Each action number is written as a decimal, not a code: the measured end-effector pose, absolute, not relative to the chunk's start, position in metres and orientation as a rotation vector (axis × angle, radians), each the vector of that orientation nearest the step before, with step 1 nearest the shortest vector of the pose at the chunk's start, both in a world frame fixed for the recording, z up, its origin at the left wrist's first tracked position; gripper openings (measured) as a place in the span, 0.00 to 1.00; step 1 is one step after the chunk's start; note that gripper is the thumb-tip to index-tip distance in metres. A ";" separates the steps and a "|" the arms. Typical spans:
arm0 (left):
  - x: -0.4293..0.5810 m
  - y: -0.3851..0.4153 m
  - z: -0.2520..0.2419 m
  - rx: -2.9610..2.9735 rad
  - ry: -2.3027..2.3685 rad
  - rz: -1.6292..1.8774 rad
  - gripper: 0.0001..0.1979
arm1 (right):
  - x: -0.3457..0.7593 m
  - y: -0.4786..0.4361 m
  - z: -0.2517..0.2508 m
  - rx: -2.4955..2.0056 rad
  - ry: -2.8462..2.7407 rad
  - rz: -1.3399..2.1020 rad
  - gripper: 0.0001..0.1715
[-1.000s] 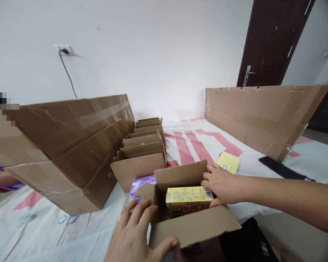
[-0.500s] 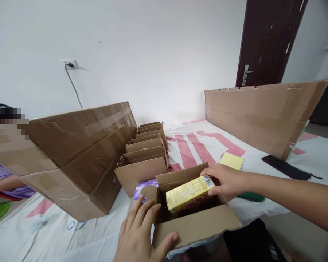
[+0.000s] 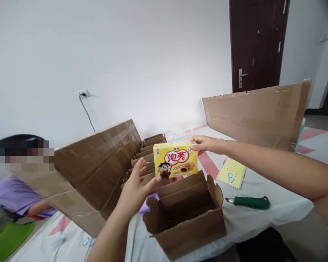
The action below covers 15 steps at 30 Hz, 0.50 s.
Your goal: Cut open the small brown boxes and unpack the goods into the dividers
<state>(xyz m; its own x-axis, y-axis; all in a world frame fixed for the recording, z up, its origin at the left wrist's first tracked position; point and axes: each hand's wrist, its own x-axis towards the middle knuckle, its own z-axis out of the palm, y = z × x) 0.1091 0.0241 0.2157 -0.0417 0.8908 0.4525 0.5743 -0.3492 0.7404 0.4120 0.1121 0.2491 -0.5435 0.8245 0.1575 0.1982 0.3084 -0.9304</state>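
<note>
My right hand (image 3: 206,144) grips the top right corner of a yellow snack box (image 3: 175,160) with red lettering and a cartoon figure, held up in the air above an open cardboard carton (image 3: 191,222). My left hand (image 3: 135,186) is raised beside the box's lower left edge, fingers spread and open, close to it or just touching. The carton stands at the near table edge with its flaps up and nothing visible inside.
A row of folded cardboard cartons (image 3: 149,149) runs back from the open one. A long taped cardboard wall (image 3: 93,171) stands left, another cardboard panel (image 3: 257,112) right. A green-handled knife (image 3: 250,202) and a yellow card (image 3: 231,173) lie on the table. A person in purple (image 3: 16,196) sits at left.
My right hand has lifted the yellow box out of the carton and turned its front toward me. My left hand let go of the carton flap and rose to the box.
</note>
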 end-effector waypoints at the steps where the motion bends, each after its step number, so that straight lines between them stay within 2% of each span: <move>1: 0.115 0.044 0.223 1.852 1.410 1.303 0.42 | 0.407 0.122 0.253 -0.900 -1.915 1.224 0.25; 4: 0.124 0.096 0.232 1.592 1.161 1.197 0.35 | 0.394 0.150 0.257 -0.977 -1.804 1.121 0.26; 11: 0.117 0.146 0.226 1.452 1.193 1.301 0.28 | 0.372 0.184 0.233 -1.138 -1.644 1.076 0.53; 13: 0.115 0.150 0.223 1.439 1.192 1.321 0.26 | 0.366 0.186 0.224 -1.122 -1.668 1.094 0.56; 15: 0.113 0.150 0.221 1.429 1.198 1.334 0.26 | 0.360 0.187 0.217 -1.053 -1.708 1.107 0.55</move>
